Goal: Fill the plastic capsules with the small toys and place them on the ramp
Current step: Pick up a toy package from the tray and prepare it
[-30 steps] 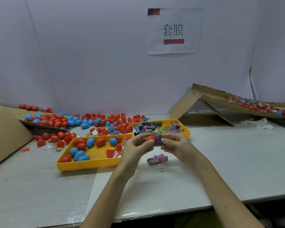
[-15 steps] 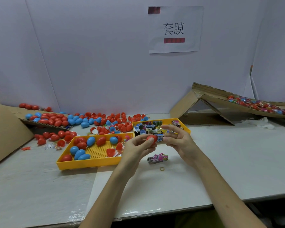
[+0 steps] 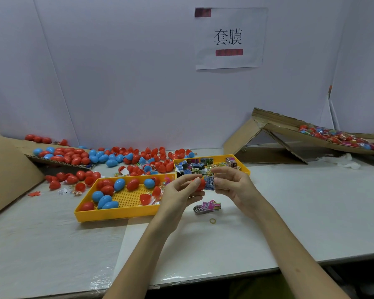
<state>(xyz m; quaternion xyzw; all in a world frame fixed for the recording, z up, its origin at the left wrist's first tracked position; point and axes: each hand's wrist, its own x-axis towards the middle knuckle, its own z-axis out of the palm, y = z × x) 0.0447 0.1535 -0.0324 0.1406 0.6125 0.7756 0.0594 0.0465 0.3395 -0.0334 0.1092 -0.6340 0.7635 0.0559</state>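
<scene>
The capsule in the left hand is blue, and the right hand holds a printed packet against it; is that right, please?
Not quite: the head view shows the capsule in the left hand is red, not blue. The right hand does hold a printed packet against it.

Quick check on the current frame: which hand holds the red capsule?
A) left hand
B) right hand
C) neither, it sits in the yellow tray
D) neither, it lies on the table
A: the left hand pinches the red plastic capsule in its fingertips above the table, while the right hand holds a small printed toy packet right next to it.
</scene>
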